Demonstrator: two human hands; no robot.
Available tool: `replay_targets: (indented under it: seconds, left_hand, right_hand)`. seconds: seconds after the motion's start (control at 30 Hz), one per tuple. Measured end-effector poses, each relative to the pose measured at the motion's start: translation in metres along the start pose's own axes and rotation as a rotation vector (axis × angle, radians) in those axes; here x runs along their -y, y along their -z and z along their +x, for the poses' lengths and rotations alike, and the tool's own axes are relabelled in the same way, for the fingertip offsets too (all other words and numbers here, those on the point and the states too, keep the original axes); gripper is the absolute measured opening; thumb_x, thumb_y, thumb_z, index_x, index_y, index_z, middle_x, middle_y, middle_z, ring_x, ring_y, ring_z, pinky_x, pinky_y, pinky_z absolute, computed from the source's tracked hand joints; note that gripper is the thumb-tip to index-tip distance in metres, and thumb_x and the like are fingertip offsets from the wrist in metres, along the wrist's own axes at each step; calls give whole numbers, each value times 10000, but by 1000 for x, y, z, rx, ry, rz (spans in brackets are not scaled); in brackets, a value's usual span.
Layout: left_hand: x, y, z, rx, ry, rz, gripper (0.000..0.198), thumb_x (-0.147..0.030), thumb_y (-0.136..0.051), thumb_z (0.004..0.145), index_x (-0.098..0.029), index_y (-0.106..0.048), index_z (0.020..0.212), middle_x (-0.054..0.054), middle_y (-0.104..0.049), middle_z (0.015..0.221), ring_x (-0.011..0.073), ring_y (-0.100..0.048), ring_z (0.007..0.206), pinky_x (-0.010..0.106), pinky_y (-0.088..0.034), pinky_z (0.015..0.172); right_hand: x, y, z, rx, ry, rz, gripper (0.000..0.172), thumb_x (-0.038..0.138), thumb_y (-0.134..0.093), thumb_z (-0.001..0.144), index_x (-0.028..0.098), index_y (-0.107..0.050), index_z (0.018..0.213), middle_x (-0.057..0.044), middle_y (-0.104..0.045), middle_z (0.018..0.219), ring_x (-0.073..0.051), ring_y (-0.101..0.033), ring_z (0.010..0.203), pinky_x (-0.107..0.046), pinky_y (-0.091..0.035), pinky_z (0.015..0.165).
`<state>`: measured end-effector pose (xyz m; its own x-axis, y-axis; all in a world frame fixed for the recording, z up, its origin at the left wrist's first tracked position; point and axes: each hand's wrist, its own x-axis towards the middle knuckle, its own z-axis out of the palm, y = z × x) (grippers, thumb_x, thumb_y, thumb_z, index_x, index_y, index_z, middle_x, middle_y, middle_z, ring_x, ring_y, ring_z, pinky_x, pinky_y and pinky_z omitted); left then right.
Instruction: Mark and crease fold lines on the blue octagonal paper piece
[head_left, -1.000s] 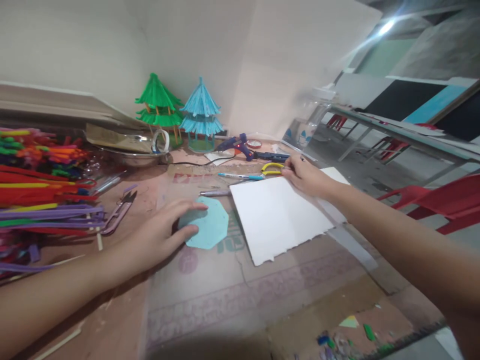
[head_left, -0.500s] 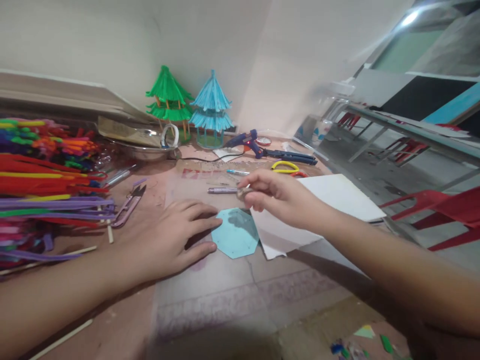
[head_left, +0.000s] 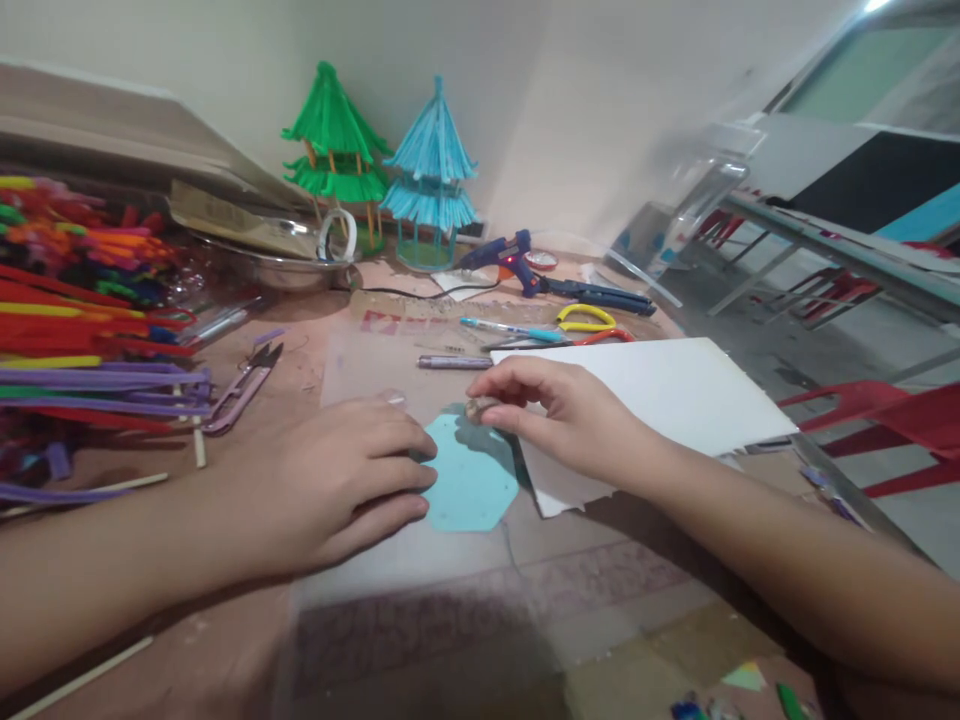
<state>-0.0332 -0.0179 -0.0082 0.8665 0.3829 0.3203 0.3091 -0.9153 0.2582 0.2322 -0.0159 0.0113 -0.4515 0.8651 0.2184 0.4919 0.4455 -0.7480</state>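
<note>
A light-blue paper polygon (head_left: 472,480) with small dots near its edges lies flat on the clear sheet (head_left: 360,370). My left hand (head_left: 367,465) rests palm down, its fingertips at the polygon's left edge. Between thumb and fingertips, my right hand (head_left: 536,395) pinches a small brownish-grey lump (head_left: 475,408), whose kind I cannot make out, just above the polygon's top edge. Partly under that hand is white card (head_left: 660,390). A purplish marker (head_left: 454,362) and a blue pen (head_left: 517,330) lie behind it.
Pipe cleaners (head_left: 97,380) crowd the left side, beside small snips (head_left: 244,390). Along the back are a metal bowl (head_left: 270,265), green (head_left: 334,130) and blue (head_left: 435,140) tiered-roof models, a lit glue gun (head_left: 517,262) and yellow-handled scissors (head_left: 585,318). A red chair (head_left: 877,420) stands right.
My right hand has lowered slightly with the lump, towards the polygon's top edge. My left hand's fingers have drawn closer together. The camera view has tilted down, and the polygon appears slightly turned.
</note>
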Motion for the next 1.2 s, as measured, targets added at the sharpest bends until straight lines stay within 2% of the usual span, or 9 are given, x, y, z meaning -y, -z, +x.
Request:
replay_targets:
  seconds: [0.2, 0.27, 0.4, 0.6, 0.73, 0.87, 1.0, 1.13, 1.2]
  left_hand:
    - [-2, -6, -3, -15, 97, 55, 250, -428, -560, 1045, -242, -719, 995, 73, -746, 1173, 276, -700, 1087, 445, -554, 972]
    - [-3, -7, -2, -9, 197, 31, 245, -445, -631, 986, -241, -682, 1113, 90, -723, 1235, 306, -684, 1140, 461, -557, 968]
    - [-2, -10, 2, 12, 333, -73, 495, -449, -704, 895, -232, -574, 1320, 111, -692, 1312, 324, -664, 1210, 449, -562, 984]
    - [-1, -9, 4, 39, 341, -99, 478, -389, -713, 866, -219, -583, 1293, 87, -701, 1235, 321, -662, 1151, 466, -535, 1003]
    - [-2, -8, 6, 56, 339, -71, 481, -361, -719, 859, -209, -581, 1295, 85, -693, 1222, 317, -654, 1142, 462, -519, 1015]
    - [-4, -5, 8, 81, 358, -65, 496, -334, -721, 852, -214, -575, 1311, 72, -691, 1202, 315, -635, 1158, 461, -507, 1023]
    - [-6, -5, 9, 96, 356, -70, 525, -287, -720, 836, -189, -570, 1330, 82, -680, 1221, 303, -627, 1148, 443, -499, 1023]
    - [-5, -5, 9, 90, 363, -67, 544, -312, -737, 835, -200, -569, 1340, 69, -683, 1188, 306, -622, 1135, 439, -500, 1003]
    - [-5, -5, 9, 94, 371, -64, 548, -317, -738, 833, -195, -572, 1341, 73, -681, 1198, 308, -621, 1135, 433, -501, 994]
  right_hand:
    - [14, -5, -10, 124, 93, -165, 70, 157, -661, 936, 208, -710, 941, -10, -744, 853, -155, -639, 729, -267, -489, 700]
    - [18, -8, -13, 156, 157, -222, 84, 135, -650, 949, 199, -704, 949, -20, -741, 877, -154, -636, 734, -264, -483, 703]
    - [17, -13, -14, 192, 257, -311, 95, 100, -641, 951, 180, -691, 947, -43, -728, 881, -171, -643, 765, -275, -483, 717]
    - [6, -21, -7, 111, 400, -400, 143, 94, -554, 991, 173, -658, 935, -96, -719, 921, -220, -661, 859, -317, -500, 771]
    - [11, -22, -11, 191, 370, -352, 120, 102, -583, 988, 190, -652, 944, -56, -717, 882, -190, -653, 796, -285, -497, 733]
    - [12, -23, -14, 124, 444, -483, 188, 101, -487, 1022, 177, -637, 937, -98, -715, 892, -226, -643, 834, -329, -506, 745]
    - [10, -25, -14, 165, 493, -424, 162, 104, -505, 1031, 176, -634, 964, -78, -711, 890, -204, -644, 823, -303, -510, 736]
    - [8, -24, -14, 111, 511, -513, 193, 85, -480, 1022, 173, -635, 949, -95, -708, 891, -220, -641, 830, -318, -509, 740]
    - [8, -23, -14, 134, 502, -480, 177, 93, -493, 1022, 181, -631, 955, -81, -709, 890, -210, -640, 825, -308, -508, 738]
